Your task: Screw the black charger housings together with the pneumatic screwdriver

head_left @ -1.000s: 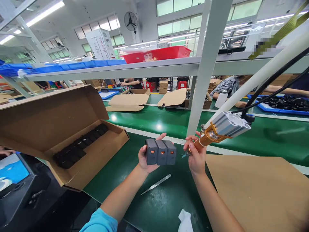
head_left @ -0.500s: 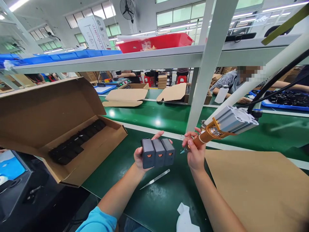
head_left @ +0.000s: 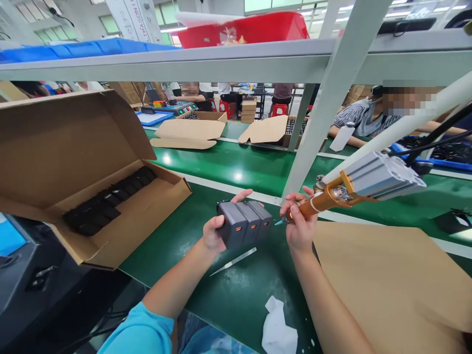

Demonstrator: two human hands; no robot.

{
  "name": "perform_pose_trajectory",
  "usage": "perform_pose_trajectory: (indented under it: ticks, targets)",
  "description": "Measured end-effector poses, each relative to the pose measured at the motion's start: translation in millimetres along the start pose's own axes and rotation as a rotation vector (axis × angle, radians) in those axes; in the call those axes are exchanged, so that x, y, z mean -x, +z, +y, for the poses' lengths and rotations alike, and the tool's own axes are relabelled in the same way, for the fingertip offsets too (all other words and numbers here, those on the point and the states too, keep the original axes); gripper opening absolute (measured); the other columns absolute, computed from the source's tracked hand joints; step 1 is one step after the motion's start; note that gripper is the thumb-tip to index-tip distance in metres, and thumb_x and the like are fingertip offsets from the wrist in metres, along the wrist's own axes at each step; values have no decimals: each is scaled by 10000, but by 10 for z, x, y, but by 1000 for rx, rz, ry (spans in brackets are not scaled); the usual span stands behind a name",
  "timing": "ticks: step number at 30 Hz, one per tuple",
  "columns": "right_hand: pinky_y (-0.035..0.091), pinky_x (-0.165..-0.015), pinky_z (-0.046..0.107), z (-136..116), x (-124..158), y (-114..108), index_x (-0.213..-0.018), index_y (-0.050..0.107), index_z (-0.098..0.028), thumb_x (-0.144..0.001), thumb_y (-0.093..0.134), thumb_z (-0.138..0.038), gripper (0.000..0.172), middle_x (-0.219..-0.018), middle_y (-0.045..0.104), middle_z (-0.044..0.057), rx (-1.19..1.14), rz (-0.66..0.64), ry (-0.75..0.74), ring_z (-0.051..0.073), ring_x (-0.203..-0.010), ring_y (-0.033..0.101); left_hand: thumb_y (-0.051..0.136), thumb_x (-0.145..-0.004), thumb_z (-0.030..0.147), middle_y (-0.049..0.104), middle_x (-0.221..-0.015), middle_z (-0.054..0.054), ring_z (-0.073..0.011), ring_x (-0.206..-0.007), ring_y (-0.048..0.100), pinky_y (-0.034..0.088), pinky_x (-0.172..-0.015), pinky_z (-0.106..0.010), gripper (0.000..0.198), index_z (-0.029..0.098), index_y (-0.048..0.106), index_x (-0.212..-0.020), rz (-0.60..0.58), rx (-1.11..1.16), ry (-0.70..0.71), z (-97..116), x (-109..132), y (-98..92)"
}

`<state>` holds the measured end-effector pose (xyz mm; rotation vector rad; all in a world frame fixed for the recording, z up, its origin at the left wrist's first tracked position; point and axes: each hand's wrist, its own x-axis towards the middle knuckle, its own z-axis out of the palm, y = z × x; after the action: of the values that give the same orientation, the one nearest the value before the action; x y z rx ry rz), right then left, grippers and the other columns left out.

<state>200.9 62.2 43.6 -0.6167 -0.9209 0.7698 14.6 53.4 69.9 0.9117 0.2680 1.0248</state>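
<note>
My left hand (head_left: 213,232) is closed around a row of three dark grey charger-like blocks (head_left: 245,223), each with an orange port facing me. Some of its fingers are hidden behind them. My right hand (head_left: 300,221) grips the lower end of an orange-and-silver dispensing valve (head_left: 322,204). Its thin blue nozzle tip (head_left: 279,222) points left, close to the right side of the blocks; I cannot tell whether it touches. Below the blocks, a slim pointed metal tool (head_left: 234,261) lies on the green table (head_left: 228,305).
An open cardboard box (head_left: 147,231) holding black blocks (head_left: 110,201) stands at left. A cardboard sheet (head_left: 383,275) lies at right, white crumpled paper (head_left: 279,327) near the front. A slanted white post (head_left: 324,113) and shelf (head_left: 184,69) rise ahead. A person (head_left: 365,115) sits across the green belt.
My left hand has turned the blocks so they slant, their right end nearer the nozzle tip. The view has tipped down a little. Both hands keep their hold.
</note>
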Motion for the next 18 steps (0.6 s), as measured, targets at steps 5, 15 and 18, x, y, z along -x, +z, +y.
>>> perform_pose_trajectory:
  ticks: [5,15,18]
  targets:
    - [444,-562,272,-20,-11,10,-1161,488,-296,-816,635,-305,375,-908,576,-25,22,15,2,83,-574,553,667,-695,517,638,-1242,-151,-378,-1170,594,436,-991,-535,840,184,419,-1426,28,3,-34,0,-23,-3]
    - [445,-577,298,-22,-8,3,-1182,472,-303,-831,585,-304,368,-923,557,-10,104,-1,-20,93,-575,540,657,-699,506,645,-1233,-133,-378,-1221,556,403,-1031,-530,843,183,399,-1433,68,-43,-48,-17,-37,-4]
    - [454,-581,307,-18,-10,-1,-1208,452,-307,-832,573,-320,396,-924,554,-5,140,0,-21,97,-573,536,646,-713,516,642,-1225,-129,-369,-1190,572,413,-1011,-516,813,188,412,-1420,55,-63,-54,-7,-37,-39]
